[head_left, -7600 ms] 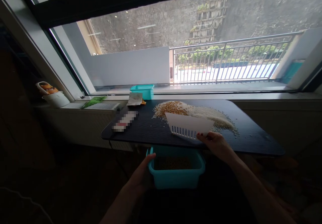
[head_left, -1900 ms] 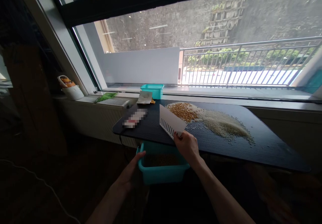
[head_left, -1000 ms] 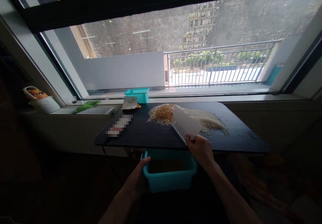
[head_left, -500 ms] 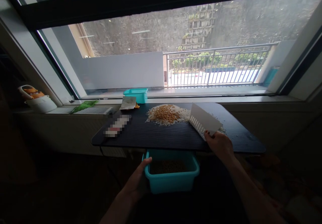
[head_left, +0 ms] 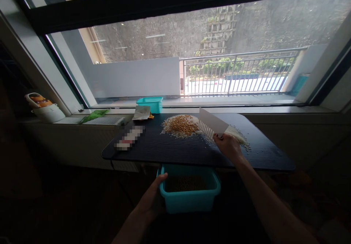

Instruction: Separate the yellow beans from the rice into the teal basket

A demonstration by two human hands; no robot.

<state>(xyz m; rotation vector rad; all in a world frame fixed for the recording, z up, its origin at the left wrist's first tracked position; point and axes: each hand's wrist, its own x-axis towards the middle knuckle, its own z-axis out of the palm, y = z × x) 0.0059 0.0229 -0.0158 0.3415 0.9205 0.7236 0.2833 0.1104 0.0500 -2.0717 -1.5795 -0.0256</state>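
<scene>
My right hand (head_left: 227,145) is closed on the near edge of a white slotted scoop (head_left: 214,121), tilted over the table. Its slotted side faces a heap of yellow kernels (head_left: 182,124), which lies on pale rice-like grains. To its right spreads more of the pale grain (head_left: 238,136). Below the table's front edge, my left hand (head_left: 153,194) grips the left rim of a turquoise tub (head_left: 189,203), thumb over the rim and fingers hidden. Brownish grains lie in the shaded bottom of the tub; their kind is too dark to make out.
The dark table (head_left: 164,152) stands against a window sill. On its left lie a blurred-out flat object (head_left: 129,138) and a paper packet (head_left: 141,113), with a second turquoise tub (head_left: 153,105) behind. A radiator (head_left: 102,120) carries a green cloth (head_left: 95,115) and a white pot (head_left: 49,113).
My right hand has moved the scoop left toward the kernel heap, uncovering more pale grain on the right. My left hand still holds the tub; the whole view has shifted slightly.
</scene>
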